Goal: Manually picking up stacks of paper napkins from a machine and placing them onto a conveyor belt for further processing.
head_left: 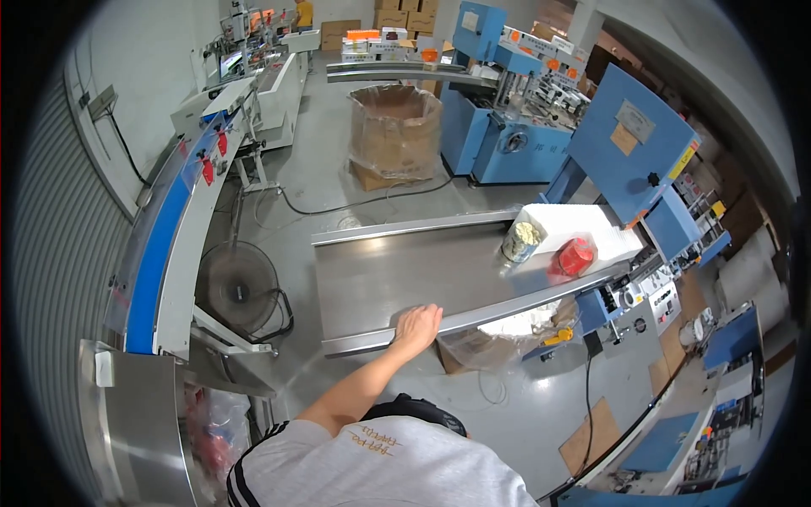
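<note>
My left hand [418,325] rests on the near side rail of a long metal trough [397,283], its fingers curled over the raised edge. My right hand is not in view. Toward the trough's right end stands a patterned cylindrical container [520,242] with pale yellowish contents at its top. Beside it a red round item [576,256] lies in what looks like clear plastic. A white block-like stack [583,232] sits behind both. All of these are well away from my left hand.
A blue-belted conveyor [165,245] runs along the left, with a floor fan [238,283] beside it. Blue machines [524,148] stand behind and to the right. A plastic-lined carton [395,127] is beyond the trough; a cable [372,204] crosses the floor.
</note>
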`<state>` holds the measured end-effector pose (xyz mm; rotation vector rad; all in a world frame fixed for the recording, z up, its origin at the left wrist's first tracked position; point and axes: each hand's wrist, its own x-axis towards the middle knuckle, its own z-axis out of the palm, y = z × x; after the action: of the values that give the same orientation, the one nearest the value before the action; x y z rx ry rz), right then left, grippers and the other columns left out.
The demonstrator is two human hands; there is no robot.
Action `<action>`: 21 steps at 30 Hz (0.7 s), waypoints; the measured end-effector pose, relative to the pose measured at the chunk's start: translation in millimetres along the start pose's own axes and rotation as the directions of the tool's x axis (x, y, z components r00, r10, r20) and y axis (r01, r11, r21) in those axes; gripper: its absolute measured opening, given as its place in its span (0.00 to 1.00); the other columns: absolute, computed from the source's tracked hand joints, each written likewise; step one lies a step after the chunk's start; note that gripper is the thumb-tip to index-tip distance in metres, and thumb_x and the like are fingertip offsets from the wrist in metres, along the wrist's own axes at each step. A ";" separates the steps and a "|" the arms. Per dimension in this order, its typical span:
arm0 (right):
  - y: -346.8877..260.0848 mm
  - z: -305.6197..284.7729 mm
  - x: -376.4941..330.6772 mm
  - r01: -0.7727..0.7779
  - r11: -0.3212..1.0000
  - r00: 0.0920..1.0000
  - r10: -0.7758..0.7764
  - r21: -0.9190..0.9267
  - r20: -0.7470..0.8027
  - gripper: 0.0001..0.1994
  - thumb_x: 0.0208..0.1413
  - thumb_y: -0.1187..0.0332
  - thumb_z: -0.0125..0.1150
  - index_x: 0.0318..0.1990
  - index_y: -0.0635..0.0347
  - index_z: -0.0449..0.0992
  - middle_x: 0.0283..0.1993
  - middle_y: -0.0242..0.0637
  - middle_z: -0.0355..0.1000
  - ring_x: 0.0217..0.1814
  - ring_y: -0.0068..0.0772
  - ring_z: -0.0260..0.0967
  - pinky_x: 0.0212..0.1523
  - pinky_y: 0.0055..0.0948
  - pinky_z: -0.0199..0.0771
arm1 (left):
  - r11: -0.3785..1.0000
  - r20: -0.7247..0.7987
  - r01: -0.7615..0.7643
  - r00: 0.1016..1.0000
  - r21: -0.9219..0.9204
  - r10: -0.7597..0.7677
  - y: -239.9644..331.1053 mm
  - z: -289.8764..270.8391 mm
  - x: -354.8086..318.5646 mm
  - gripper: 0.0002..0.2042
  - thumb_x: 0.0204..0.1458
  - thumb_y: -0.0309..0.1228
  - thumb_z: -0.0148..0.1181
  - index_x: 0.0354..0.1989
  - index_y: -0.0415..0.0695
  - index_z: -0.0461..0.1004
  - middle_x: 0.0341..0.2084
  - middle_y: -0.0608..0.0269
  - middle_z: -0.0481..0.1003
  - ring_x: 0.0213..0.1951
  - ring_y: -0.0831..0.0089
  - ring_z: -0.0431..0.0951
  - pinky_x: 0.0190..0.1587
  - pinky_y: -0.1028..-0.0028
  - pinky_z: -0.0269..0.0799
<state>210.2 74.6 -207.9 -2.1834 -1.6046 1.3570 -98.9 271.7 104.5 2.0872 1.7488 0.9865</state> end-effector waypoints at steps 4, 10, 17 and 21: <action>5.1 3.8 -3.6 -0.006 1.000 1.000 0.006 0.013 -0.006 0.15 0.49 0.55 0.59 0.39 0.53 0.81 0.39 0.45 0.77 0.44 0.40 0.76 0.44 0.35 0.72 | 1.000 0.004 -0.003 1.000 0.020 0.002 0.1 0.4 -0.4 0.12 0.58 0.35 0.49 0.27 0.41 0.70 0.21 0.49 0.75 0.29 0.50 0.76 0.33 0.55 0.72; 20.2 6.4 -12.7 -0.026 0.999 0.999 0.027 0.027 -0.018 0.15 0.49 0.55 0.59 0.39 0.53 0.81 0.39 0.45 0.77 0.44 0.40 0.76 0.44 0.35 0.72 | 0.999 0.008 0.019 1.000 0.032 -0.020 0.9 0.9 0.4 0.10 0.58 0.33 0.48 0.29 0.40 0.69 0.21 0.49 0.75 0.29 0.50 0.76 0.34 0.55 0.72; 28.2 23.4 -21.7 -0.044 0.998 0.999 0.045 0.053 -0.024 0.15 0.49 0.56 0.59 0.39 0.53 0.81 0.39 0.46 0.77 0.44 0.40 0.76 0.44 0.35 0.72 | 1.000 0.011 0.006 1.000 0.024 -0.006 -0.9 0.6 0.3 0.10 0.58 0.33 0.48 0.30 0.40 0.69 0.22 0.49 0.75 0.30 0.50 0.76 0.35 0.55 0.71; 28.8 28.0 -18.8 -0.043 0.997 0.998 0.045 0.061 -0.033 0.15 0.49 0.56 0.59 0.39 0.53 0.81 0.39 0.46 0.77 0.44 0.40 0.76 0.44 0.35 0.72 | 1.000 0.011 0.009 1.000 0.017 -0.009 0.4 0.9 1.2 0.10 0.59 0.33 0.47 0.31 0.40 0.68 0.22 0.49 0.75 0.30 0.50 0.76 0.36 0.54 0.71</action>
<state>210.3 35.8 -229.4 -2.2072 -1.4926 1.3536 -97.9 272.9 104.4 2.0887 1.7656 0.9593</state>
